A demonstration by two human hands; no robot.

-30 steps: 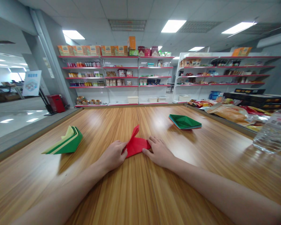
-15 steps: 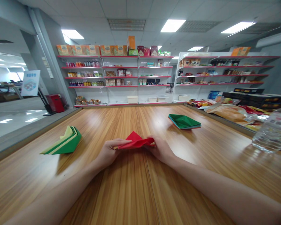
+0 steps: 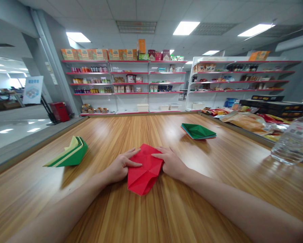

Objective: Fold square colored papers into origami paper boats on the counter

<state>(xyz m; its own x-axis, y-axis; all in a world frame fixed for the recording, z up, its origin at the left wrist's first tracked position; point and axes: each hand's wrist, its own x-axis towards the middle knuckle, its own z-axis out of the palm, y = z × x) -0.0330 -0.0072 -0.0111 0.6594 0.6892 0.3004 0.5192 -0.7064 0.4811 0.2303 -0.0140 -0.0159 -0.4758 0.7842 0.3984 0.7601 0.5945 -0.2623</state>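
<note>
Red paper point(image 3: 144, 168), lifted between our hands half a second ago, now lies on the surface point(image 3: 217, 168), left hand point(image 3: 119, 167) and right hand point(image 3: 170, 163) pressing it open-fingered, gripping nothing.

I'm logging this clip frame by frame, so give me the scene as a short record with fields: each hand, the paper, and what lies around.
left hand: flat on the left edge of the red paper, fingers spread
right hand: pressing the right edge of the red paper
red paper: folded, creased, lying flat on the wooden table, one corner pointing toward the person
left of hands: stack of green folded papers
far right: flat green paper stack
right edge: clear water bottle
</note>
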